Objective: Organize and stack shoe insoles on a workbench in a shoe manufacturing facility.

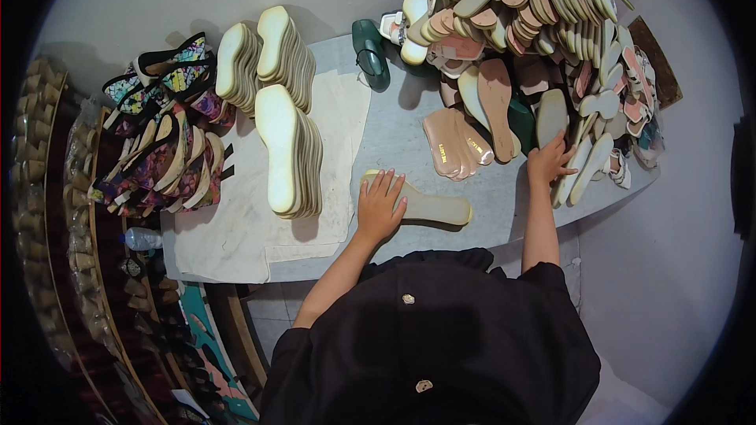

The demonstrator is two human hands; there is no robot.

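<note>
My left hand lies flat, palm down, over the wide end of a grey shoe sole with a pale yellow edge, near the table's front. My right hand is at the pile on the right, its fingers apart. It touches the lower end of another grey sole; whether the thumb grips beneath is hidden. Between the hands lie several tan insole pieces fanned out. Behind them, a long brown insole rests on a paler sole.
Tall stacks of cream soles stand on paper sheets at left. Colourful patterned shoe uppers are heaped beyond. A green shoe sits at the back. Soles and sandals pile high at right. Shelves line the left.
</note>
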